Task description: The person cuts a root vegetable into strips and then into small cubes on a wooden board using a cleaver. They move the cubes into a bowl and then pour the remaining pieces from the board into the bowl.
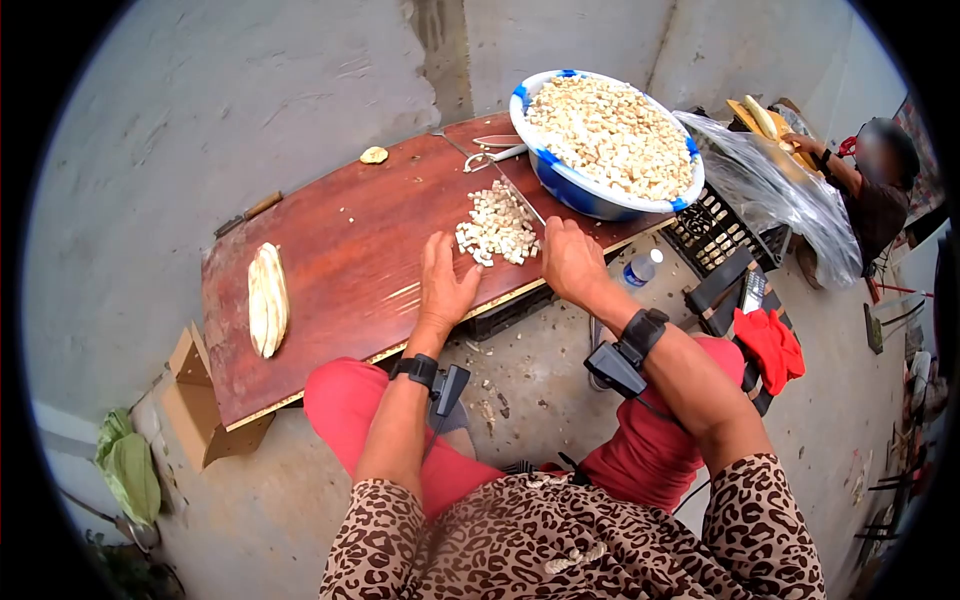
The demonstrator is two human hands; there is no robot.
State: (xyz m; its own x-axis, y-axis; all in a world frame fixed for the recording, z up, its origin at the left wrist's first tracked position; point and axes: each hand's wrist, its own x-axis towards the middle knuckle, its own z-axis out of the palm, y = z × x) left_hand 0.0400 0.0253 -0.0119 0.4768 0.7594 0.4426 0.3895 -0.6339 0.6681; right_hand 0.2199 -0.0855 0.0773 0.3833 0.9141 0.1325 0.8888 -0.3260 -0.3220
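My right hand (574,262) is closed around the handle of a knife (525,204), whose blade lies along the right side of a pile of pale diced cubes (497,222). At the pile's lower left edge is my left hand (447,284), open with its thumb apart from the fingers. The cubes rest on a reddish-brown wooden board (350,250). Beyond the knife, a blue and white basin (575,192) is heaped with similar diced pieces (610,135). Several long, pale peeled pieces (267,302) lie together at the board's left end.
A wood-handled tool (250,213) and a pale slice (374,155) lie along the board's back edge. A peeler (495,156) sits beside the basin. On the right are a bottle (642,268), a black crate (715,232), plastic sheeting (780,180) and another person (880,200).
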